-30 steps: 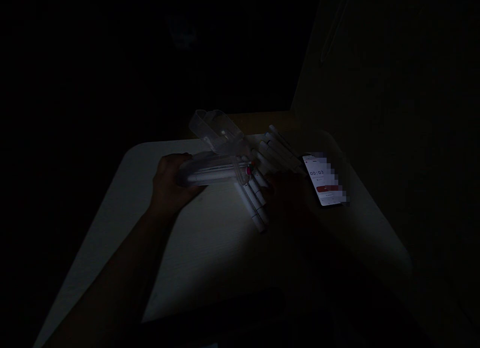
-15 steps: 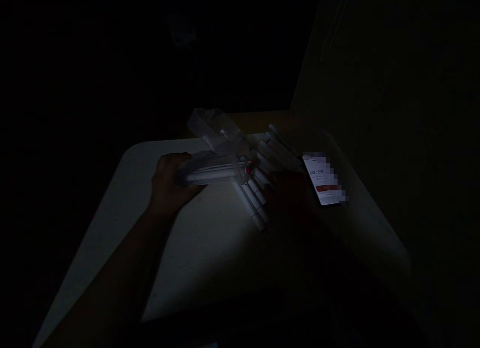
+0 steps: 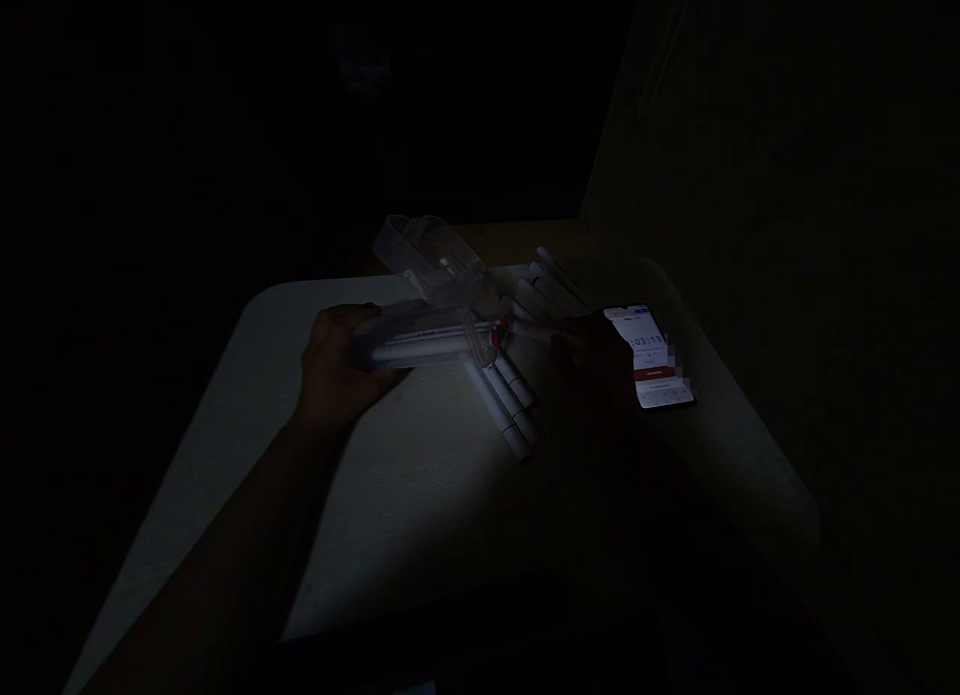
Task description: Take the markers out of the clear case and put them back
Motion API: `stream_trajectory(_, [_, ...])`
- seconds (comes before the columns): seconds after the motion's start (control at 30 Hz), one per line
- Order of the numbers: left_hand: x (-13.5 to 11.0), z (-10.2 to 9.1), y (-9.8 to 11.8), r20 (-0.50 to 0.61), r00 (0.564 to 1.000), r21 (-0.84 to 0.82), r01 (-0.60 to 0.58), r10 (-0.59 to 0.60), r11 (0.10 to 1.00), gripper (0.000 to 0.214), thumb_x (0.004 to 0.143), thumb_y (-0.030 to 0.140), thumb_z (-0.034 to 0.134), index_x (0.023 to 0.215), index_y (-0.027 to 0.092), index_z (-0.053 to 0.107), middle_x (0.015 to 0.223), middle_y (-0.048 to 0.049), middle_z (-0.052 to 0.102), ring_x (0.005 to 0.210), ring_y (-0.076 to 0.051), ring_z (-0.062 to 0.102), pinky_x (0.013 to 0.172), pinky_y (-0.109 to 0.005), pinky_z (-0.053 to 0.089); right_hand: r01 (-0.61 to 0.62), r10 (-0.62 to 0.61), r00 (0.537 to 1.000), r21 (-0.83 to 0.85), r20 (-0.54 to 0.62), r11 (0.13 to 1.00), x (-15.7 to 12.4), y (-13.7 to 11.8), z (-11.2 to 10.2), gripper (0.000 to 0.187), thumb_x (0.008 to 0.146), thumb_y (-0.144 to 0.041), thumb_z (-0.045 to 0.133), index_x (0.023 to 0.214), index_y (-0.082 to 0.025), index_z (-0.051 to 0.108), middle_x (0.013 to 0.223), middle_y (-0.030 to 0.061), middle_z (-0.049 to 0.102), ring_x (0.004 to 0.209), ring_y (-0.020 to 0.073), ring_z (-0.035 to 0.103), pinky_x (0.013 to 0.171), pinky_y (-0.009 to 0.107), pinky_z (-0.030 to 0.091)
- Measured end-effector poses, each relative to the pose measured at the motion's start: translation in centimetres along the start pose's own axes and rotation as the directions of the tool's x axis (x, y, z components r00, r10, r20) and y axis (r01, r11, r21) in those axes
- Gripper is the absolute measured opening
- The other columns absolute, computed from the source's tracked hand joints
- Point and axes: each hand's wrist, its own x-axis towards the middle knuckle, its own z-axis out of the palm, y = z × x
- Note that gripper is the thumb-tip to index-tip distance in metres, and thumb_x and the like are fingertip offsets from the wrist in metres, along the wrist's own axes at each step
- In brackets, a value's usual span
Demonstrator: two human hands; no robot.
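The scene is very dark. My left hand [image 3: 334, 370] is wrapped round the end of a clear plastic marker case [image 3: 420, 340] lying on its side on the white table [image 3: 405, 505]. Its open lid [image 3: 431, 255] sticks up behind. White markers [image 3: 510, 405] lie loose beside the case mouth. My right hand [image 3: 592, 360] is a dark shape at the case mouth and seems pinched on a white marker [image 3: 536, 330] pointing into the case. More markers [image 3: 551, 280] lie behind it.
A lit phone [image 3: 651, 360] showing a timer lies on the table to the right of my right hand. A wall or panel rises on the right. The table's rounded far left corner [image 3: 262, 300] is visible.
My right hand has lifted from the loose markers and moved up and right, now holding a marker towards the case mouth. My left hand and the case stay put.
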Motion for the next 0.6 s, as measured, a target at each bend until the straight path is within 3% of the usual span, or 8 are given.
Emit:
stream_trajectory(0.17, [0.0,-0.1,0.2,-0.010,1.000,0.001,-0.002,0.002,1.000,0.066,0.057,0.041,0.077,0.114,0.017,0.054,0.108,-0.0095,0.058,0.102,-0.021,0.055,0.087,-0.033,0.047,-0.006,0.016,0.988,0.069,-0.153,0.998,0.0,0.1,-0.5,0.021,0.080,-0.020,0.048,0.097,-0.019,0.059,0.096,0.0077,0.062,0.090,0.0185,0.059,0.074,0.033,0.050])
stream_trajectory(0.33, [-0.1,-0.2,0.1,-0.007,1.000,-0.010,0.008,-0.008,1.000,0.066,0.056,0.042,0.077,0.113,0.016,0.054,0.108,-0.0095,0.058,0.103,-0.022,0.055,0.088,-0.033,0.047,-0.029,0.089,0.943,0.186,-0.321,0.982,0.0,0.5,-1.0,0.023,0.078,-0.026,0.054,0.099,-0.021,0.058,0.097,0.0053,0.062,0.089,0.0168,0.059,0.070,0.031,0.052])
stream_trajectory(0.47, [-0.2,-0.2,-0.2,-0.005,1.000,0.002,0.001,-0.001,1.000,0.066,0.057,0.043,0.076,0.114,0.018,0.053,0.109,-0.0088,0.057,0.103,-0.022,0.054,0.088,-0.034,0.047,-0.028,0.179,0.863,0.309,-0.472,0.951,0.1,0.5,-1.2,0.024,0.077,-0.031,0.059,0.099,-0.023,0.054,0.098,0.0032,0.058,0.086,0.0142,0.059,0.067,0.028,0.053])
stream_trajectory(0.6, [-0.3,-0.1,-0.3,0.001,1.000,-0.012,0.003,-0.003,1.000,0.066,0.057,0.043,0.076,0.114,0.018,0.053,0.110,-0.0087,0.057,0.104,-0.021,0.054,0.089,-0.034,0.047,0.071,0.222,0.769,0.426,-0.599,0.902,0.3,0.0,-1.3,0.029,0.078,-0.032,0.059,0.104,-0.024,0.049,0.097,0.0027,0.055,0.084,0.0121,0.059,0.064,0.026,0.054])
